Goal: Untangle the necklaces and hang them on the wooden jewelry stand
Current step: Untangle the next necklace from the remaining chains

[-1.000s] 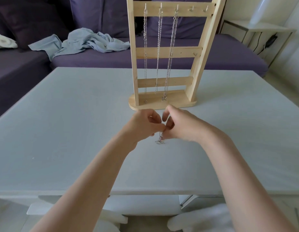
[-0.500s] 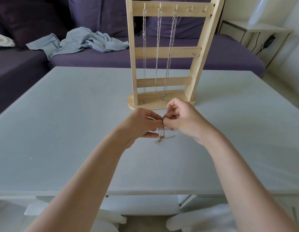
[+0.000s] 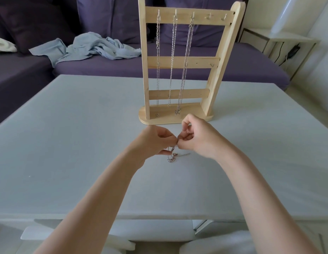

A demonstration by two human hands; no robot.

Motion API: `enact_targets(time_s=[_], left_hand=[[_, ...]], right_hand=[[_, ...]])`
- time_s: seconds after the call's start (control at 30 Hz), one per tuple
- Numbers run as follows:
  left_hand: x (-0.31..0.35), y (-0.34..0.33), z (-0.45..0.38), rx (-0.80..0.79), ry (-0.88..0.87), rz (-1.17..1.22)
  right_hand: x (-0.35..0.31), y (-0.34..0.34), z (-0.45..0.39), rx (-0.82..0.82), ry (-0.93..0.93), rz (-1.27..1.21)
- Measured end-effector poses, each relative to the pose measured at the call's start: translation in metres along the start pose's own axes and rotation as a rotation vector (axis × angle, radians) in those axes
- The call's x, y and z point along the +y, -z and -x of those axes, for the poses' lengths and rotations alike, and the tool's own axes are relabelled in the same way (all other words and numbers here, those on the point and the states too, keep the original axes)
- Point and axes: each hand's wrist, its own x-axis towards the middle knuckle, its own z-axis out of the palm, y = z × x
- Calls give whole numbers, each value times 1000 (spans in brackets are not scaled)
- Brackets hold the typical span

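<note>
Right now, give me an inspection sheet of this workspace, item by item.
Surface: pale table.
Job's things: wooden jewelry stand upright, three hanging necklaces on the top hooks, two hooks free; tangled necklace partly resting on the table.
Clutter: nothing seen on the table.
Hands: left hand and right hand both pinch the tangled necklace.
Cables: dark cable by the side table.
Surroundings: purple sofa, crumpled blue cloth.
</note>
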Motion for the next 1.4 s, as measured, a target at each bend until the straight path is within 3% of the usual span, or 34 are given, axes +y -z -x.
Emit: enact_targets(time_s=[0.2,0.4,0.57,0.67,0.77,0.93,1.2,1.4], left_hand=[[-1,1,4,-117,122,-8],[-2,5,4,-170,103,5],[2,9,6,-109,49,219],[3,9,5,-34,2,138],[5,7,7,48,-47,3],[9,4,7,79,-65,2],[10,5,5,25,-9,261],[7,11,2,20,-26,297]], right_hand=[[-4,-1,3,-83,1,106],[-1,1,2,-58,25,38],[-5,8,1,42,67,-182],[-3,8,2,41,41,-242],[-1,7,2,51,6,-212],[-5,3,-1,38,16,-189],[-8,5,1,-58,48,-117],[-1,10,1,43,3,-42]])
